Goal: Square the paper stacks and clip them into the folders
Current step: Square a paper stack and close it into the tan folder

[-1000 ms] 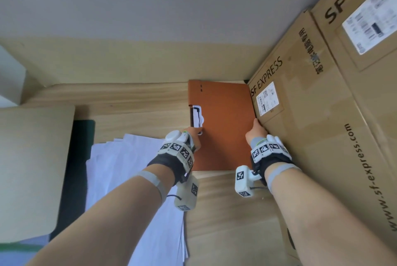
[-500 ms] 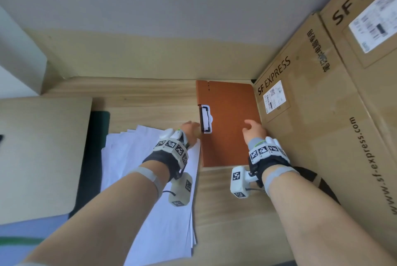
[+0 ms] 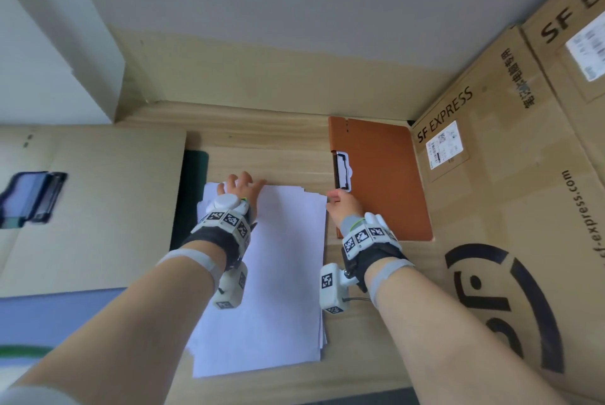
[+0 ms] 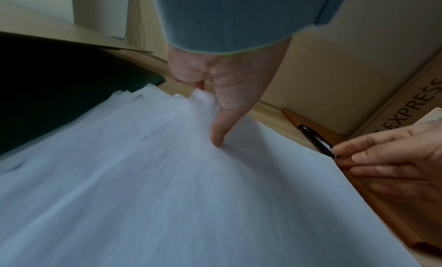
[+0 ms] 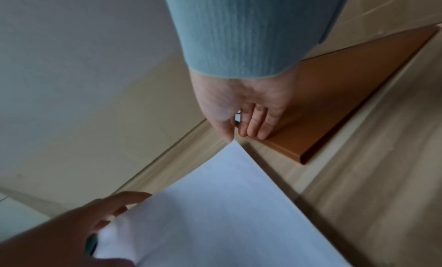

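Observation:
A white paper stack (image 3: 284, 273) lies on the wooden desk, its sheets stepped unevenly along the far left edge (image 4: 148, 104). My left hand (image 3: 240, 188) holds the far left corner, thumb (image 4: 219, 137) pressing on top and fingers behind the lifted edge. My right hand (image 3: 342, 205) is at the stack's far right corner. Its thumb tip (image 5: 229, 137) touches the paper corner (image 5: 235, 144) and its straight fingers (image 5: 256, 127) rest on the orange folder (image 3: 383, 182). The folder lies flat to the right of the paper, its black-and-white clip (image 3: 342, 170) on the left edge.
SF Express cardboard boxes (image 3: 507, 182) wall off the right side, touching the folder. A flat cardboard sheet (image 3: 91, 208) with a blue clip folder (image 3: 29, 198) on it lies at the left. A dark green folder (image 3: 191, 188) sticks out from under the paper. The wall is close behind.
Both hands have left the orange folder and moved left to the paper stack. The left went from the clip to the far left corner, the right from the folder's right side to the far right corner.

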A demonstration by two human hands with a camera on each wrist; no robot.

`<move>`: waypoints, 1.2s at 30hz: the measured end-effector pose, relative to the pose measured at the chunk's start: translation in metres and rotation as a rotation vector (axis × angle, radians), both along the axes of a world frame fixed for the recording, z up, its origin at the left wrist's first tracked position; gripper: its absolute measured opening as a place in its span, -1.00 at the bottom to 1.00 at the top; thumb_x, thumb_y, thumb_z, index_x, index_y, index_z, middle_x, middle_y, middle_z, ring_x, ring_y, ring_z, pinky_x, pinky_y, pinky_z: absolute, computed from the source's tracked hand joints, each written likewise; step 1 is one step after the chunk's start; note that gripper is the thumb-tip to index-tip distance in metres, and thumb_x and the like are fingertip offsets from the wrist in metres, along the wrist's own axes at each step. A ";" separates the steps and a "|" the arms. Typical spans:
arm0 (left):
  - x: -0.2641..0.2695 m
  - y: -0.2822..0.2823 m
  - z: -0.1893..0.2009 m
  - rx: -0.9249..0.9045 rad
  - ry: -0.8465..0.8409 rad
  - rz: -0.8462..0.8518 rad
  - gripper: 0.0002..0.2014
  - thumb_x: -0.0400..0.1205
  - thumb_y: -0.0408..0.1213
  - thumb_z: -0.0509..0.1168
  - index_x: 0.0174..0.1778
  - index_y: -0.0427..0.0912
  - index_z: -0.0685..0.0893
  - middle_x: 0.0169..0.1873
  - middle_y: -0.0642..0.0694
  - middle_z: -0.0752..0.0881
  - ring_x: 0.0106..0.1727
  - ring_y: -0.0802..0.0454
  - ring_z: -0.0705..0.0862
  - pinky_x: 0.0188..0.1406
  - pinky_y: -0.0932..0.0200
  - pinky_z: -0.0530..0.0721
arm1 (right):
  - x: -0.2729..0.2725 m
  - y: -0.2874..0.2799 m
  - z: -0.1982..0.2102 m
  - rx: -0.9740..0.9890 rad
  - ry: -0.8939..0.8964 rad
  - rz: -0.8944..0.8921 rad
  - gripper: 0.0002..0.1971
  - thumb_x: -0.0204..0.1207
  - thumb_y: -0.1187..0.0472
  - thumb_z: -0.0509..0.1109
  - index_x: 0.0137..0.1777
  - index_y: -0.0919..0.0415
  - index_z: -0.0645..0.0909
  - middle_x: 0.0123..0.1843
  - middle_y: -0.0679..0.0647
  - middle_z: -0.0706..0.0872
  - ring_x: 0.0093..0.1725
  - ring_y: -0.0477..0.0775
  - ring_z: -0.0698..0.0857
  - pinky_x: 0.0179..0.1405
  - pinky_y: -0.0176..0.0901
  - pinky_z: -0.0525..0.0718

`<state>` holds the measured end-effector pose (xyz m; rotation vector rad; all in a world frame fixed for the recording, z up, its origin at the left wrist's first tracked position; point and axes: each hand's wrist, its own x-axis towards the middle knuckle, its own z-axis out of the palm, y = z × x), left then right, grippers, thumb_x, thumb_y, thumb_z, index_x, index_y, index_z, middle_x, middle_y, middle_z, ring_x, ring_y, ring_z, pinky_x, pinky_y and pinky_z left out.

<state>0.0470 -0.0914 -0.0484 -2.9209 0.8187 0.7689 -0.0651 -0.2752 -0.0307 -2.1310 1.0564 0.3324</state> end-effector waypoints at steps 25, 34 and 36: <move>0.002 0.074 0.002 -0.258 0.301 0.388 -0.51 0.61 -0.33 0.26 0.48 -0.14 0.38 0.44 -0.22 0.43 0.31 -0.27 0.60 0.32 -0.06 0.59 | -0.028 0.042 -0.001 -0.020 0.139 -0.171 -0.56 0.53 0.24 0.40 0.36 0.42 0.53 0.38 0.28 0.63 0.34 0.28 0.61 0.27 -0.03 0.56; 0.001 0.066 0.000 -0.275 0.356 0.441 -0.32 0.54 -0.35 0.36 0.57 -0.06 0.23 0.45 -0.25 0.43 0.36 -0.28 0.54 0.30 -0.07 0.59 | -0.031 0.056 0.001 0.007 0.089 -0.190 -0.67 0.56 0.25 0.34 0.26 0.42 0.58 0.32 0.29 0.67 0.28 0.28 0.65 0.17 -0.06 0.57; 0.000 0.064 0.001 -0.217 0.300 0.436 -0.31 0.56 -0.32 0.33 0.59 0.00 0.20 0.50 -0.23 0.36 0.44 -0.29 0.44 0.37 -0.09 0.50 | -0.030 0.058 0.002 0.013 0.075 -0.199 -0.68 0.56 0.25 0.33 0.25 0.41 0.59 0.30 0.28 0.69 0.26 0.28 0.66 0.14 -0.06 0.58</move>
